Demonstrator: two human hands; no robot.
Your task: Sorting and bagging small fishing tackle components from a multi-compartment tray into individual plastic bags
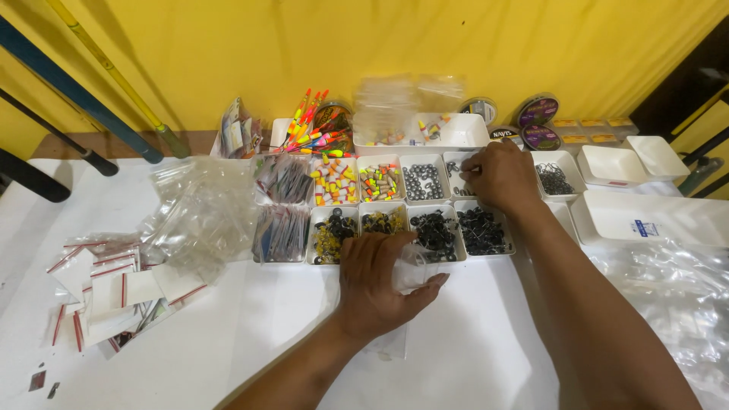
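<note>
My left hand rests on the white table and holds a small clear plastic bag between thumb and fingers, just in front of the lower row of white trays. My right hand reaches into an upper-row tray of small dark metal pieces, fingers pinched together; what they grip is hidden. Nearby trays hold grey round sinkers, black swivels, black hooks, and yellow-orange floats.
A heap of clear bags lies at left, with red-strip zip bags nearer me. Bright fishing floats, line spools and empty white trays stand at the back. Fishing rods lean on the yellow wall. More plastic lies at right.
</note>
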